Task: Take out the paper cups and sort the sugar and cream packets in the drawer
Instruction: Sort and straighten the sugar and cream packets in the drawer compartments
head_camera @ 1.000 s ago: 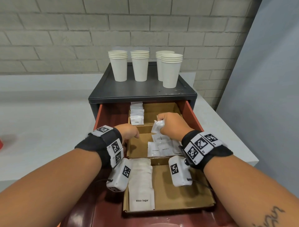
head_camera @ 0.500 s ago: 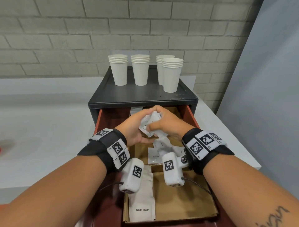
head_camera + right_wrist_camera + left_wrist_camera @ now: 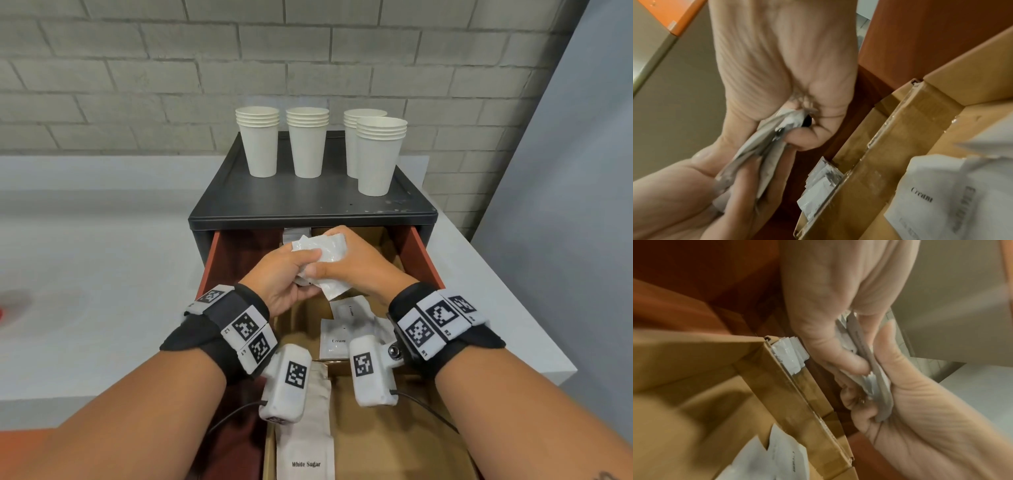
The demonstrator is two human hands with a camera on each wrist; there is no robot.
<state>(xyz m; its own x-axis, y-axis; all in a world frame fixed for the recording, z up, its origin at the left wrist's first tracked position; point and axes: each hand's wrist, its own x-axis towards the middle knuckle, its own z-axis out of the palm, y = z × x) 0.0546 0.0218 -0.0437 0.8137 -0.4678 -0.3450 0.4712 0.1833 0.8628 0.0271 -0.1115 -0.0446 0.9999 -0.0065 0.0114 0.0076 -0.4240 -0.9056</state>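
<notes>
Both hands meet above the open red drawer (image 3: 420, 255) and hold one bundle of white packets (image 3: 327, 248) between them. My left hand (image 3: 303, 265) grips the bundle from the left, thumb on top. My right hand (image 3: 330, 272) pinches it from the right. The wrist views show the packets (image 3: 865, 369) (image 3: 764, 149) stacked edge-on between thumbs and fingers. Loose Cream packets (image 3: 342, 329) lie in the middle cardboard compartment. White Sugar packets (image 3: 305, 445) fill the left side of the near one. Stacks of paper cups (image 3: 260, 144) stand on the cabinet.
The black cabinet top (image 3: 308, 204) carries several cup stacks, the nearest (image 3: 380, 157) at the right front. More packets (image 3: 296, 234) stand in the back compartment under the cabinet edge. A white counter (image 3: 85, 274) spreads left and right. A brick wall stands behind.
My left hand came up out of the middle compartment and joined my right hand on the packets. Both hands rose with the bundle toward the back of the drawer.
</notes>
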